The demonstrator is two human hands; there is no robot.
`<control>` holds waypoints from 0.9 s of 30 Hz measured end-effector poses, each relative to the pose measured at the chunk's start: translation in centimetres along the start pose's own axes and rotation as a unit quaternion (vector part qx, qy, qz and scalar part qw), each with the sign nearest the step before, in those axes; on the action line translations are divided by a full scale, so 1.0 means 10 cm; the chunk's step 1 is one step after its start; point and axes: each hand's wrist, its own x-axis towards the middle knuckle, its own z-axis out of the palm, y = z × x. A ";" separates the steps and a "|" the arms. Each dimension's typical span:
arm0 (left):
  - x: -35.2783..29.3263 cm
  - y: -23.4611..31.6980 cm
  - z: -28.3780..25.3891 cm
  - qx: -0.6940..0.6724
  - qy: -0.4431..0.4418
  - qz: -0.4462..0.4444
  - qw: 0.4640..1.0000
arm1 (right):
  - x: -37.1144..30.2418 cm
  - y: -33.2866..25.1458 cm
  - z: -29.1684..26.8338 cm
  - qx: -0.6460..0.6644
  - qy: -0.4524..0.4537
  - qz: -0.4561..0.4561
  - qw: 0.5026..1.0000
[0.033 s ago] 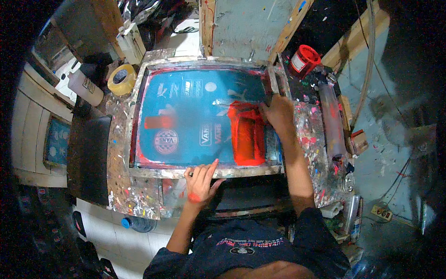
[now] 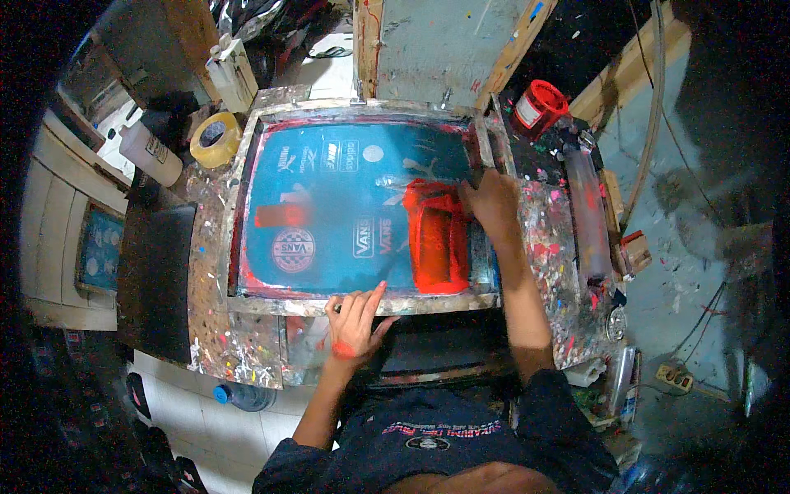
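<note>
A silkscreen with blue mesh (image 2: 329,189) and pale printed-style shapes lies in a stained frame (image 2: 271,305) before me. My left hand (image 2: 354,325) rests on the near edge of that frame, fingers stretched out over it and thumb apart. A red smear marks this wrist. On the right part of the mesh is a thick block of wet red ink (image 2: 440,255), with a raised red lump at its far end. My right hand (image 2: 491,204) is closed beside that lump, by the frame's right side. What its fingers hold is hidden.
A red-smeared tub (image 2: 541,107) stands at the back right, near a clear tube (image 2: 586,214). To the left are a tape roll (image 2: 197,146), a white bottle (image 2: 152,156) and a black panel (image 2: 156,280). Below left lies a blue-capped bottle (image 2: 251,398); at right, a power strip (image 2: 676,377).
</note>
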 end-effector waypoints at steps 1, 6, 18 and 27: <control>0.01 0.01 -0.03 -0.003 -0.004 -0.004 1.000 | 0.01 -0.02 0.03 0.028 -0.006 0.015 0.999; 0.09 0.07 -0.15 -0.053 -0.009 -0.027 0.998 | 0.42 -0.04 0.20 0.067 -0.074 -0.153 0.983; 0.02 -0.04 -0.35 0.021 -0.019 -0.066 0.997 | -1.62 -0.15 -0.16 0.005 -0.041 -0.323 0.946; 0.03 -0.13 -0.40 0.008 0.004 -0.032 0.999 | -1.84 -0.43 -0.75 0.045 -0.064 -0.255 0.964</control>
